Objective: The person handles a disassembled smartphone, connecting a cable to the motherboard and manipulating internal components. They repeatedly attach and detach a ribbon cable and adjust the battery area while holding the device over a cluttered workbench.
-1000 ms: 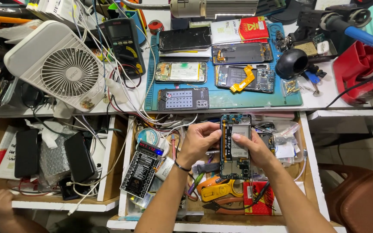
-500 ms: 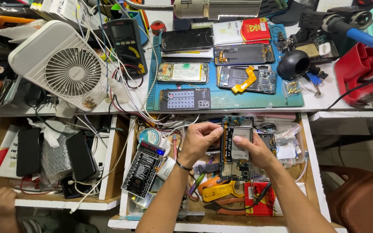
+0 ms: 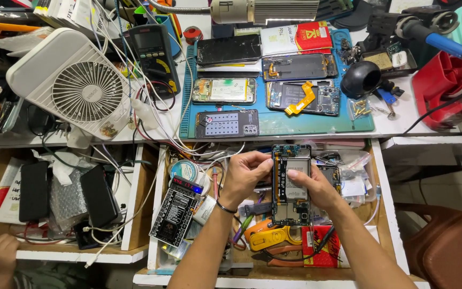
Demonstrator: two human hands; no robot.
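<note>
Both hands, the left hand (image 3: 245, 174) and right hand (image 3: 312, 187), grip an opened phone (image 3: 292, 184) between them above a cluttered drawer (image 3: 383, 203), below the table's blue mat (image 3: 295, 124).

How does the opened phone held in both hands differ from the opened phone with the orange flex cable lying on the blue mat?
The held phone stands lengthwise away from the person, gripped by the left hand and right hand over the open drawer. The mat phone lies sideways, untouched, on the blue mat. Only the mat phone shows an orange flex cable. Both have their backs off, exposing the insides.
</note>
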